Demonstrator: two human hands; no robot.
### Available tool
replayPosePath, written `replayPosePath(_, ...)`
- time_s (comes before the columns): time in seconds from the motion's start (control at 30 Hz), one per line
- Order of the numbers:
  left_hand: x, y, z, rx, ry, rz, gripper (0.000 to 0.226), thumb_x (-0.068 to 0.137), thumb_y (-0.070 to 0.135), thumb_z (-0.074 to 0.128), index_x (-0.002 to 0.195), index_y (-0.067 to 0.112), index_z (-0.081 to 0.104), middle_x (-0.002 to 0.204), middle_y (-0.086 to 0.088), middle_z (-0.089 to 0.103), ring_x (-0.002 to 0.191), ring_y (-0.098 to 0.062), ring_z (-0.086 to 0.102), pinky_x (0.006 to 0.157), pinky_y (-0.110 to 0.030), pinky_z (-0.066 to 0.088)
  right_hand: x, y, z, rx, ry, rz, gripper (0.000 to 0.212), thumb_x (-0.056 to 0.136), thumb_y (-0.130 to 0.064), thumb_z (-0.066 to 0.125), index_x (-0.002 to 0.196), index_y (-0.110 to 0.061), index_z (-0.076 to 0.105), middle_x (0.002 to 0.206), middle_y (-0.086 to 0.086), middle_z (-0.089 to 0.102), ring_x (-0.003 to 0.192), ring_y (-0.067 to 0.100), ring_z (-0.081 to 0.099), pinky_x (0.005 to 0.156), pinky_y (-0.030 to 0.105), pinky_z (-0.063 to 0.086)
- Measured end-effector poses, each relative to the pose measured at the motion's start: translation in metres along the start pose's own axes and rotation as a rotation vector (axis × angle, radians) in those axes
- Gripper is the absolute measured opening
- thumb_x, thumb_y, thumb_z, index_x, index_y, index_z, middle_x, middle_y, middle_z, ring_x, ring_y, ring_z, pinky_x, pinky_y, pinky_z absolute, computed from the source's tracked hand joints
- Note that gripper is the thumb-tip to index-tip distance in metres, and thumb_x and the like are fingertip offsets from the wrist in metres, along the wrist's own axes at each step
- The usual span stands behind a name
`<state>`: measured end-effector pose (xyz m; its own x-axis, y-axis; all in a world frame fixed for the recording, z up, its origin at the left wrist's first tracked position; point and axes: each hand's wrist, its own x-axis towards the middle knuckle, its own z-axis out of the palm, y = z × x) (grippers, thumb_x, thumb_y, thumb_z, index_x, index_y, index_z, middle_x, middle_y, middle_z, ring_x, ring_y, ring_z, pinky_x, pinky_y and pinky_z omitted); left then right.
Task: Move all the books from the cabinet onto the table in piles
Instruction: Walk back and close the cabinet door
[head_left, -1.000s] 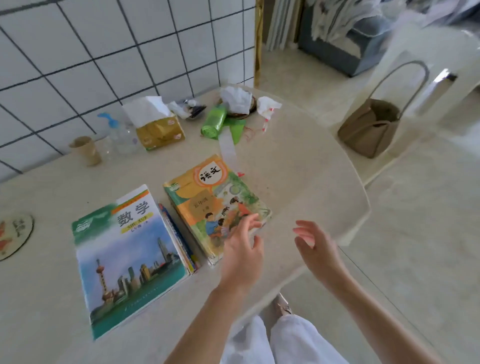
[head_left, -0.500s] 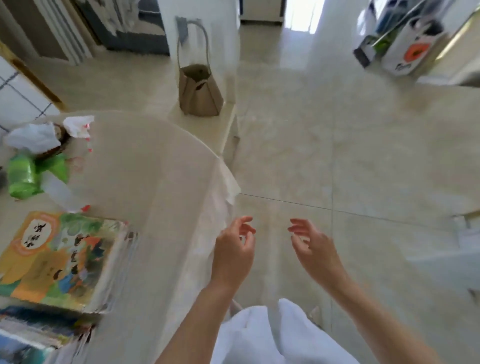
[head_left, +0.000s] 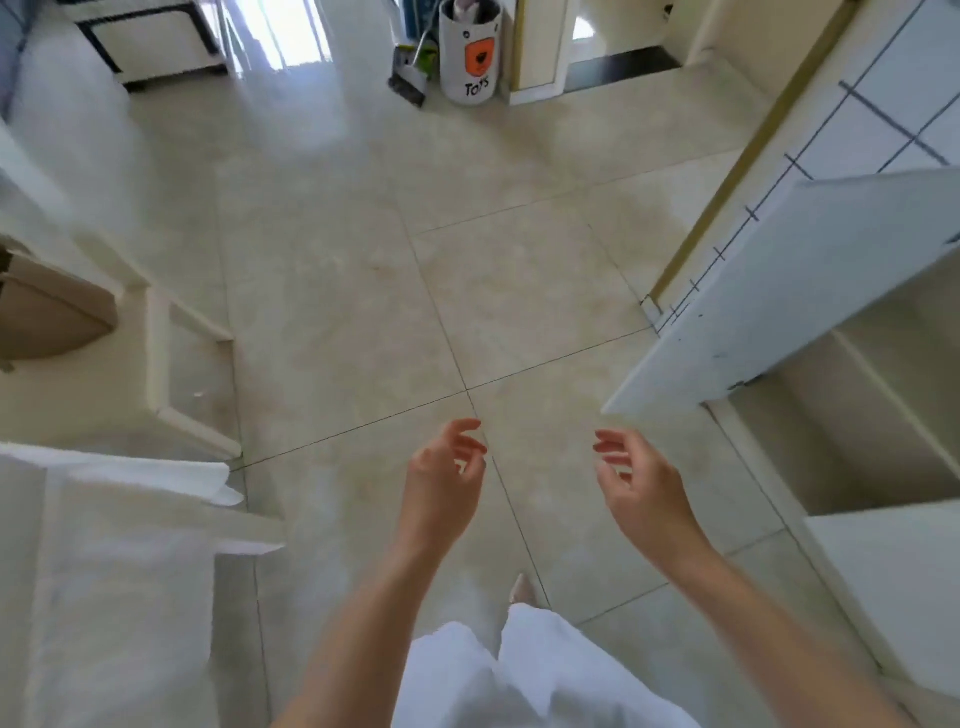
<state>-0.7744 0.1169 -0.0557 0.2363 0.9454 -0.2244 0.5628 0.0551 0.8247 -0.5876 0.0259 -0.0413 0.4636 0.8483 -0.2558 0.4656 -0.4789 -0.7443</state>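
Observation:
My left hand (head_left: 447, 483) and my right hand (head_left: 641, 488) hang in front of me above the tiled floor, both empty with fingers loosely curled and apart. A white cabinet (head_left: 893, 389) stands at the right with its door (head_left: 779, 296) swung open toward me; the shelves I can see inside hold nothing visible. The table's edge (head_left: 119, 525), covered in a pale cloth, shows at the lower left. No books are in view.
A pale chair (head_left: 176, 364) with a brown bag (head_left: 47, 317) on its seat stands at the left. A white toy bin (head_left: 475, 52) and a broom (head_left: 410, 78) stand at the far wall. Open tiled floor (head_left: 415, 270) lies ahead.
My view has swung right, away from the table and its two book piles, toward the open cabinet. Both hands left the orange book and stay empty.

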Motion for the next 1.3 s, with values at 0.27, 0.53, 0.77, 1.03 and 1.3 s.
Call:
replayPosePath(0.27,0.064,0.084,0.106,0.031,-0.232,0.101,0.031,0.087,0.003,0.054,0.109,0.022,0.064,0.087,0.006,0.071,0.081,-0.004,0.064,0.069,-0.006,0.045,0.031,0.055,-0.091,0.133,0.193,0.179,0.026,0.093,-0.007,0.053,0.117,-0.016,0.058,0.108,-0.003,0.062,0.103,0.012,0.057,0.090,0.025,0.045)
replayPosePath(0.53,0.157,0.184,0.197,0.037,-0.478,0.250,0.026,0.083,0.010,0.055,0.094,0.033,0.062,0.088,-0.006,0.072,0.086,-0.024,0.068,0.081,-0.041,0.055,0.079,0.087,-0.151,0.216,0.372,0.326,0.027,0.093,-0.010,0.052,0.119,-0.015,0.059,0.108,-0.002,0.064,0.103,0.013,0.058,0.092,0.029,0.048)
replayPosePath(0.77,0.263,0.289,0.259,0.092,-0.554,0.421,0.019,0.089,0.002,0.054,0.099,0.013,0.067,0.083,-0.005,0.070,0.076,-0.022,0.068,0.065,-0.020,0.050,0.168,0.086,-0.198,0.302,0.475,0.424,0.022,0.094,-0.017,0.053,0.115,-0.018,0.060,0.104,-0.007,0.064,0.098,0.009,0.060,0.075,0.007,0.040)
replayPosePath(1.03,0.351,0.370,0.326,0.168,-0.785,0.577,0.009,0.087,0.023,0.067,0.093,0.017,0.067,0.085,-0.002,0.071,0.071,-0.022,0.071,0.069,-0.040,0.054,0.277,0.062,-0.236,0.582,0.367,0.553,0.049,0.089,-0.044,0.059,0.130,-0.020,0.048,0.115,-0.006,0.061,0.106,0.012,0.058,0.085,0.024,0.048)
replayPosePath(1.3,0.359,0.421,0.378,0.597,-1.170,0.634,0.027,0.089,0.040,0.061,0.112,0.026,0.063,0.096,0.002,0.072,0.063,-0.022,0.071,0.066,-0.039,0.062,0.324,0.052,-0.259,0.830,0.360,0.688,0.073,0.083,-0.055,0.063,0.139,-0.019,0.033,0.115,-0.001,0.059,0.103,0.018,0.063,0.085,0.037,0.057)
